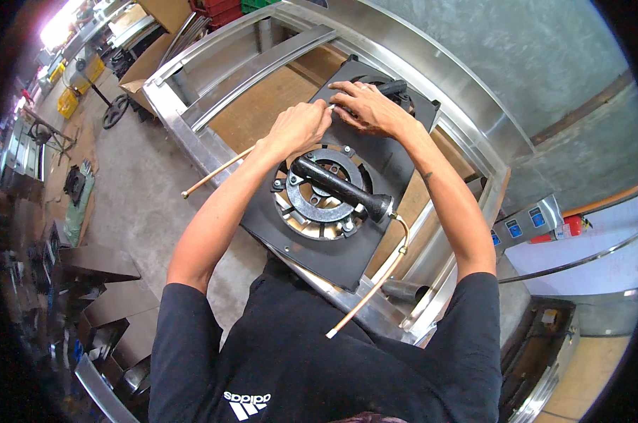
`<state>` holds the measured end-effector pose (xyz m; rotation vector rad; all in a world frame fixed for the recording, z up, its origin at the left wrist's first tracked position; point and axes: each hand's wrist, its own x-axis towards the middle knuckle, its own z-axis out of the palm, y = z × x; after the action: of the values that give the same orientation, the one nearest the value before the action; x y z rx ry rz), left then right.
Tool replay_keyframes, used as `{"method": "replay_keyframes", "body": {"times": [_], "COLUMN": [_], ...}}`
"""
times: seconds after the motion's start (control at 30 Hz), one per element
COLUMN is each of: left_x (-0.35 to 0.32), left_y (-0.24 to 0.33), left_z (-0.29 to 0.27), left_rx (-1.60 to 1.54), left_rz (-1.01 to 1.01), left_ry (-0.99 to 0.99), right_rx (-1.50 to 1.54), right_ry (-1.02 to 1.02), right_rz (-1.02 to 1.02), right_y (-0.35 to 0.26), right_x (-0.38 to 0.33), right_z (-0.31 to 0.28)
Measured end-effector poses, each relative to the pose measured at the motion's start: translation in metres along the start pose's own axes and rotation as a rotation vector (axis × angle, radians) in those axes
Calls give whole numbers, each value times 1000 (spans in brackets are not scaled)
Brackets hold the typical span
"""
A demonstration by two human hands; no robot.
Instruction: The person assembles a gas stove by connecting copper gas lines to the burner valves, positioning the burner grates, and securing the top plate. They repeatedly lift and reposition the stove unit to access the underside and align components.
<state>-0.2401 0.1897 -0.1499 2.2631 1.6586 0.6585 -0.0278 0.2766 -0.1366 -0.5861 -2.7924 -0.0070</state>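
A black metal plate (375,158) lies across a stainless steel frame (192,134). It carries a round cast burner ring (319,204) with a black burner pipe (340,187) across it. A copper tube (375,285) runs from the pipe's end toward me. My left hand (301,127) is closed on something small at the plate's middle; a second copper tube (217,173) passes under this wrist. My right hand (367,107) presses flat on the plate beside a second black burner part (393,88), fingertips meeting the left hand.
The steel frame stands on a concrete floor (136,211) beside a grey wall. Folded sheet-metal boxes (100,296) lie at the lower left. Cardboard (146,63) and yellow crates (69,102) sit farther back left. A power strip (527,225) rests at the right.
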Motion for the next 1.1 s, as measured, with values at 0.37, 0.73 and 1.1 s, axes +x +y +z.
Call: {"method": "replay_keyframes", "body": {"times": [0.37, 0.73, 1.1], "left_x": [5, 2, -1], "left_y": [1, 8, 8], "left_z": [0, -3, 1], "left_rx": [16, 14, 25], "left_rz": [-10, -56, -44], "left_ry": [30, 17, 67], "right_rx": [17, -17, -18], "right_ry": [73, 101, 2], "right_rz": [-14, -8, 39], "right_y": [2, 1, -8], "right_x": [3, 2, 4], "right_z": [1, 3, -6]}}
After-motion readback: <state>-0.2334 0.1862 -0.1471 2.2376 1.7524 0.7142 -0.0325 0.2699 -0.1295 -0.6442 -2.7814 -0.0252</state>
